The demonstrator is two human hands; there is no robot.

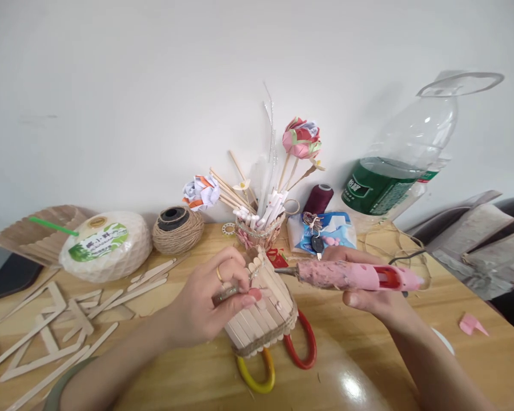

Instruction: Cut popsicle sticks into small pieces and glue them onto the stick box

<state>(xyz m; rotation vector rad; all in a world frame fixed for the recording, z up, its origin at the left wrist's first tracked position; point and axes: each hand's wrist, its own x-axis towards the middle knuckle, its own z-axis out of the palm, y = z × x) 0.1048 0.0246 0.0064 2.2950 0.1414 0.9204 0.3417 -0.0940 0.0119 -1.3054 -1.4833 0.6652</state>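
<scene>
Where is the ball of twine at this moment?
In the head view, the ball of twine stands left of centre at the back of the table, between the white wrapped roll and the stick holder.

1. Table [368, 354]: wood-look top, smooth, glossy enough to carry a bright glare patch.
2. Stick basket [261, 317]: pale bare wooden sticks, matt; rough twine band along its base.
3. Glue gun [351, 277]: pink plastic body, speckled and dull; metal nozzle.
4. Scissor handles [302, 348]: red and yellow plastic, glossy.
5. Twine ball [177, 231]: coarse, fibrous, matt.
6. Bottle [405, 165]: clear plastic, shiny, with green printed label.
7. Loose craft sticks [47, 337]: plain wood, smooth, unvarnished.
8. Paper flower [302, 138]: folded printed paper, matt.
9. Ring [219, 274] on left hand [209, 308]: yellow metal, polished.
</scene>
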